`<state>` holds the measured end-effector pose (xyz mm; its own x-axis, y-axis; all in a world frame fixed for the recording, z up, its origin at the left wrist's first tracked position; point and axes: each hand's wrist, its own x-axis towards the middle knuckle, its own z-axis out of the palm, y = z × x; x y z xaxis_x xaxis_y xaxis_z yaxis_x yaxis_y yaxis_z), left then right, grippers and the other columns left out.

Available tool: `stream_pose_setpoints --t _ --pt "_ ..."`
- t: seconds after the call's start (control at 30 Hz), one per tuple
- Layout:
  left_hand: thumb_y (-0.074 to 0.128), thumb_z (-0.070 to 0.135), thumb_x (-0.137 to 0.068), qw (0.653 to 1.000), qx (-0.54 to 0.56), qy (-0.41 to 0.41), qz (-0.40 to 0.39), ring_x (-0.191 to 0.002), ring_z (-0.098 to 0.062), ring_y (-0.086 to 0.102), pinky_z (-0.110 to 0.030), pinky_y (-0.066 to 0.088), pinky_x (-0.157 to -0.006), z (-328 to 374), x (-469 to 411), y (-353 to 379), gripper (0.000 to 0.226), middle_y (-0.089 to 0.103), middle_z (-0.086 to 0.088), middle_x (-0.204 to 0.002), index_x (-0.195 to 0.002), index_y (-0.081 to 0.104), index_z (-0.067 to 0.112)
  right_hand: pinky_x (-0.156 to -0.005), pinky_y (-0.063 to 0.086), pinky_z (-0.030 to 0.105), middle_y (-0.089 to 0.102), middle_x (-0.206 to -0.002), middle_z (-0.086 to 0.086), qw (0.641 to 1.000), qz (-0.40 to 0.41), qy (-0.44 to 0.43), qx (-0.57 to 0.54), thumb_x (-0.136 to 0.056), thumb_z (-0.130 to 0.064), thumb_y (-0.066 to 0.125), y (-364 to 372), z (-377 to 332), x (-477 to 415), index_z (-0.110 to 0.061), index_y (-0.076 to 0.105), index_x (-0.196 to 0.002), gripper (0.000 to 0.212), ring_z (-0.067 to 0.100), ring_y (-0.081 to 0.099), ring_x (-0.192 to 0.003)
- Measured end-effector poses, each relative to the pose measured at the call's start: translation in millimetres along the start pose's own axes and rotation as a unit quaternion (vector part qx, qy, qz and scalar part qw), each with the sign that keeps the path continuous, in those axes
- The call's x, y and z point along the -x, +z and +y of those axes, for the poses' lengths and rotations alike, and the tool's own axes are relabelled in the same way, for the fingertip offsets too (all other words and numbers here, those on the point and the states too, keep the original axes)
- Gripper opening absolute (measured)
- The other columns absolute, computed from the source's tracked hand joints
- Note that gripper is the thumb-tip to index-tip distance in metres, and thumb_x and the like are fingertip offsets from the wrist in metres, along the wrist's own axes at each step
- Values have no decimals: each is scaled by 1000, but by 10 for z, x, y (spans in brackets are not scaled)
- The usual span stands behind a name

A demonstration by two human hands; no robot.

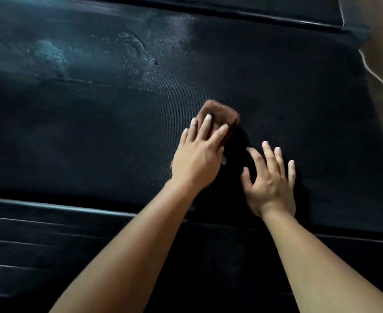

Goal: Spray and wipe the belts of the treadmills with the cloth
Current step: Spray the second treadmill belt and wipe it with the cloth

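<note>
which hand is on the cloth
The left hand, fingers pressing the brown cloth onto the treadmill belt; the right hand rests spread on bare belt.

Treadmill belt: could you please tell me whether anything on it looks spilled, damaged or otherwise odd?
Only wet, whitish patches mottle the belt beyond the brown cloth, likely unwiped spray. I see no tear or damage; the picture is dark.
</note>
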<state>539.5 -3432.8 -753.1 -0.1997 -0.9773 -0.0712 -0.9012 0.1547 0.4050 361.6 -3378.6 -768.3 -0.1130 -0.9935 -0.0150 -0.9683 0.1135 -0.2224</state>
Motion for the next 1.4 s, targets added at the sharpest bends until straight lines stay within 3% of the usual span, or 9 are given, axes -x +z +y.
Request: stream_pose_setpoints --t 0.17,0.23,0.33,0.43,0.6,0.83,1.0,1.17,1.4 --pt "45 45 -93 996 -42 -69 28 -150 -36 24 -55 21 -119 -565 839 -139 58 28 -1 -164 -151 39 38 -122 3 52 21 -164 -1 1000 14 -4 -1 -91 -51 33 -3 -9 20 -41 37 -145 55 24 13 -152" --pt "46 44 -94 990 -62 -124 36 -151 -38 21 -58 17 -120 -855 931 -296 57 29 -3 -163 -150 41 34 -122 3 52 22 -163 -1 1000 15 -5 0 -91 -51 33 -3 -13 21 -41 37 -144 55 24 14 -152" --pt "53 35 -95 981 -58 -179 43 -153 -36 11 -54 8 -123 -1119 735 -471 55 25 -7 -165 -148 40 28 -122 2 52 21 -164 -3 1000 10 -1 -6 -90 -52 31 1 -11 13 -43 36 -144 55 23 13 -152" --pt "55 35 -94 981 -26 -185 60 -153 -35 10 -49 12 -124 -1217 245 -559 55 20 -11 -166 -146 38 23 -122 2 52 20 -164 -3 1000 8 0 -5 -90 -52 30 -3 -17 16 -44 35 -144 55 22 11 -152" --pt "41 52 -98 988 -70 -133 17 -155 -32 1 -42 7 -125 -1003 -668 -469 71 3 -11 -168 -159 6 40 -122 3 52 20 -164 -3 1000 8 -1 0 -92 -51 32 -2 -24 17 -43 35 -144 53 23 12 -152" --pt "39 46 -103 995 -81 45 -26 -154 -36 5 -45 14 -124 -145 -542 -123 59 8 -6 -169 -157 15 44 -122 2 52 17 -165 -4 1000 -4 0 7 -90 -52 27 -10 -12 18 -41 32 -145 56 21 7 -153" --pt "38 46 -104 996 -48 76 -19 -154 -31 10 -44 17 -122 -170 398 -22 53 16 0 -167 -154 22 50 -122 2 52 17 -165 -4 1000 0 0 0 -89 -52 29 -4 -4 8 -42 33 -146 58 22 8 -152" --pt "32 48 -99 997 -77 -8 20 -150 -37 24 -50 27 -120 -761 917 -110 54 27 -5 -164 -153 32 42 -122 2 52 20 -164 -3 1000 11 -2 -3 -91 -51 32 1 -14 21 -43 35 -144 54 24 11 -152" --pt "39 38 -105 980 -57 -179 59 -153 -40 6 -39 5 -124 -1075 389 -406 53 13 -10 -167 -157 25 38 -122 2 52 20 -164 -4 1000 8 1 -5 -90 -52 30 -4 -23 19 -44 35 -143 54 22 11 -152"
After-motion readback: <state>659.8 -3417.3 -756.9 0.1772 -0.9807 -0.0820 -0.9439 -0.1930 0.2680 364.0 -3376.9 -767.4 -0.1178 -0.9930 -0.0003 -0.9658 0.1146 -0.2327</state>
